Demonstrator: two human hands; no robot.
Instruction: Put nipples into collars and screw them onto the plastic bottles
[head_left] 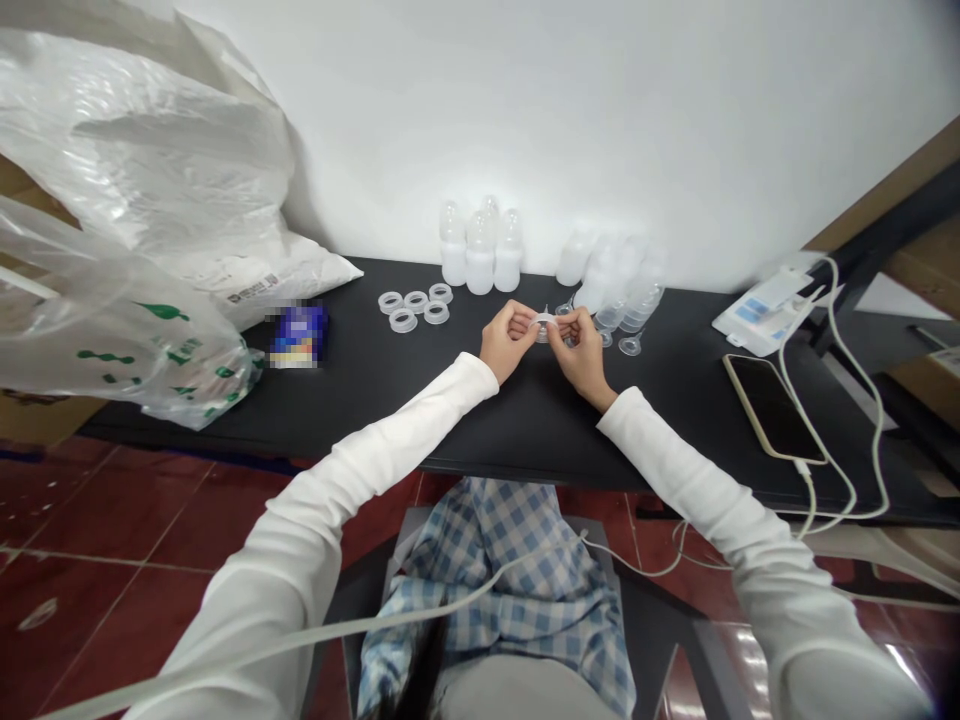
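My left grip [508, 340] and right grip [579, 352] are both pinched closed on one clear ring [541, 324], held between them just above the tabletop [525, 430], midway along and toward its back edge. Loose rings [415, 305] lie to the left, bottles [480, 250] stand at the back edge, and a phone [772, 405] lies near the right edge.

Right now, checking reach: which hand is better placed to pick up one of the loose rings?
Probably the left hand: the loose rings lie on its side, while the right hand is farther off. Both pinch a clear piece.
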